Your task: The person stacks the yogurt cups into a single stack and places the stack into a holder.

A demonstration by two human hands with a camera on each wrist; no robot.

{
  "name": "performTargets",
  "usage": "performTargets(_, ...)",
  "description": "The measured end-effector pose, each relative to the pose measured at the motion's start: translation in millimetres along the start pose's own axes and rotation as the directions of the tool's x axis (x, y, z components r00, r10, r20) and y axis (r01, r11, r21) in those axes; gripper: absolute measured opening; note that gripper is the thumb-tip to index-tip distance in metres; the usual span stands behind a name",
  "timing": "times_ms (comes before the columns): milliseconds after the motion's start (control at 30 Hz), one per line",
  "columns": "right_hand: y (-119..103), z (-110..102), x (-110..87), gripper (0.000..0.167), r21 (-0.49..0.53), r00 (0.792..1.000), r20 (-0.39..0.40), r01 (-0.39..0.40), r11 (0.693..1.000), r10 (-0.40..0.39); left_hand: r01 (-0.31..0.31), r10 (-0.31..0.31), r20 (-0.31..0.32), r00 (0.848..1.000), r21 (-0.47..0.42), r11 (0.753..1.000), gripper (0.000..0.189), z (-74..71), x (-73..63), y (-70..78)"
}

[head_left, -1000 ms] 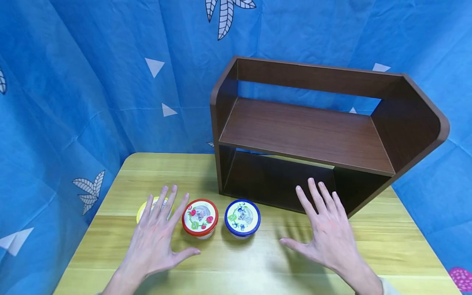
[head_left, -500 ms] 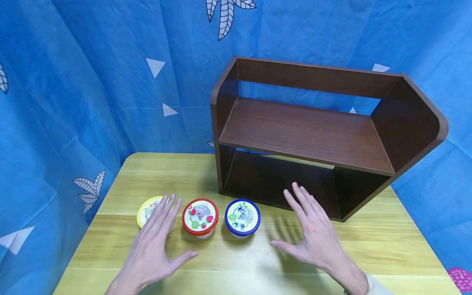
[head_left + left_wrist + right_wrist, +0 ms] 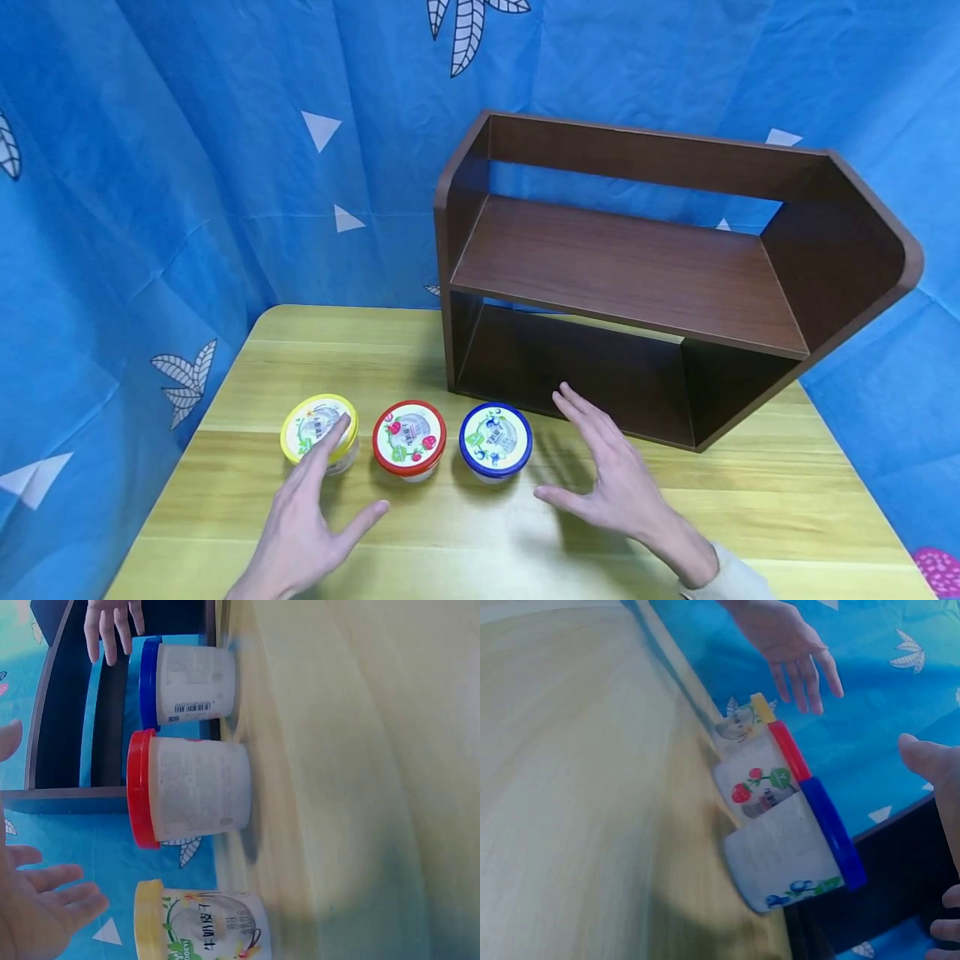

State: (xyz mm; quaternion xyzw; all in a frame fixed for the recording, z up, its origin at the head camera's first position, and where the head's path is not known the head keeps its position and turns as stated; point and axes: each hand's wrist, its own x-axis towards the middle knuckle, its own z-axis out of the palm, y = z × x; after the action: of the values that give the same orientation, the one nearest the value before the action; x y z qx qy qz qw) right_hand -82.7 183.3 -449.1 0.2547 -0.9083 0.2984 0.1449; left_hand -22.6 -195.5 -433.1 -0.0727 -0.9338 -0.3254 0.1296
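Likely at the reaching step, with left hand (image 3: 298, 523) and right hand (image 3: 617, 483) unclenched, empty, near yellow-lidded tub (image 3: 313, 423) and blue-lidded tub (image 3: 496, 442), probably needing to grip next

One yellow-lidded tub (image 3: 310, 423), one red-lidded tub (image 3: 409, 438) and one blue-lidded tub (image 3: 495, 440) make three in all, with one lid apiece. There is one table (image 3: 787, 500) and one bookshelf (image 3: 630, 258), which has two levels and two side panels (image 3: 832, 242). Two hands show, one left hand (image 3: 300, 523) and one right hand (image 3: 611, 475), with one sleeve (image 3: 723, 575) in the head view.
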Motion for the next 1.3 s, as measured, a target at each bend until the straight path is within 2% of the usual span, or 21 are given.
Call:
performTargets(133,0.7,6.7,1.3,0.106,0.077,1.0,0.016,-0.016,0.997,0.015,0.052,-0.051,0.011,0.999,-0.039,0.998,0.105,5.7,-5.0,1.0)
performTargets(300,3.8,14.3,4.5,0.104,0.151,0.999,0.031,-0.028,0.988,0.024,0.097,-0.099,-0.019,0.995,-0.091,0.991,0.104,19.7,-9.9,-0.1)
performTargets(667,7.3,30.8,7.6,0.104,0.233,0.989,0.108,-0.121,0.965,0.098,0.134,-0.142,-0.033,0.989,-0.179,0.975,0.096,40.9,-6.7,-10.9)
performTargets(900,8.9,38.5,9.1,0.1,0.286,0.981,0.146,-0.164,0.944,0.126,0.191,-0.189,0.033,0.981,-0.273,0.943,0.095,44.9,-0.6,-17.1)
performTargets(1167,11.1,45.9,11.5,0.099,0.383,0.979,0.164,-0.174,0.907,0.118,0.265,-0.24,0.115,0.964,-0.325,0.908,0.102,50.5,6.2,-18.6)
performTargets(1300,11.6,47.8,12.1,0.098,0.402,0.976,0.179,-0.188,0.896,0.125,0.281,-0.253,0.127,0.959,-0.338,0.898,0.105,55.0,8.1,-17.7)
